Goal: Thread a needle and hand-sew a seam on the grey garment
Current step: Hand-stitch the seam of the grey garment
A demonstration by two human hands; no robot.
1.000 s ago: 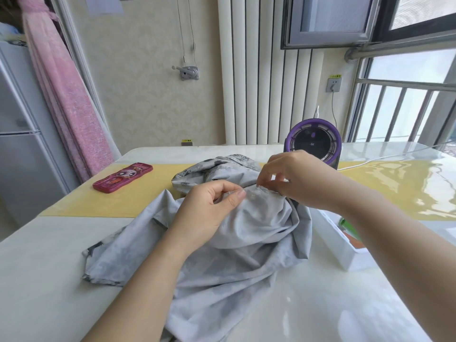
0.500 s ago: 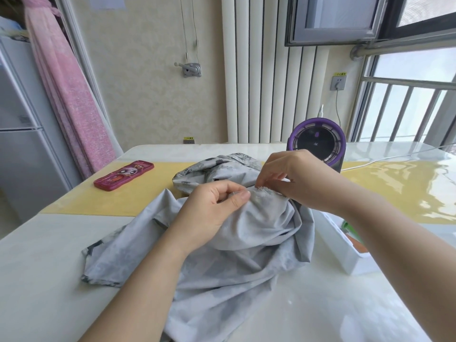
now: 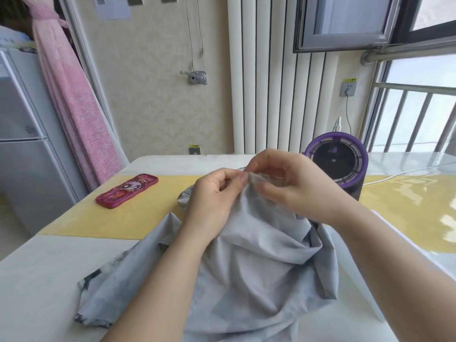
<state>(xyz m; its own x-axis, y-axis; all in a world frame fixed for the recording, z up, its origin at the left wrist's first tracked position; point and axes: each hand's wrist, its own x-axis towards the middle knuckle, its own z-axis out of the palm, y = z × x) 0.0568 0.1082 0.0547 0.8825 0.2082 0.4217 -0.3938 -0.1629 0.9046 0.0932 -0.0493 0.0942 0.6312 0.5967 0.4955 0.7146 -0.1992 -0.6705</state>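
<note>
Grey garment [image 3: 259, 267] cloth stands higher than a second ago. We have lifted the pinched fold off the heap, so it peaks in front of the far desk edge. The rest of the grey garment spills toward us over the near middle of the desk [image 3: 37, 292].

Our left hand [image 3: 212, 198] has its grip pressed together at the peak, thumb and forefinger pinching the cloth. Our right hand [image 3: 291, 186] has come closer, its curled fingers pinching the same fold just beside the left fingertips. We cannot make out a needle or thread there.

The patterned bunch on the far side, plain before, is now mostly behind the left hand. The purple round device [image 3: 336, 161], partly covered earlier, shows almost whole to the right of the right hand.

The white box [image 3: 352, 302] on the near right showed its open top before. Now our right forearm covers it, leaving only a strip of wall, and we cannot tell its contents.

A red phone case [image 3: 127, 191] lies on the yellow mat [image 3: 111, 220], far left.
</note>
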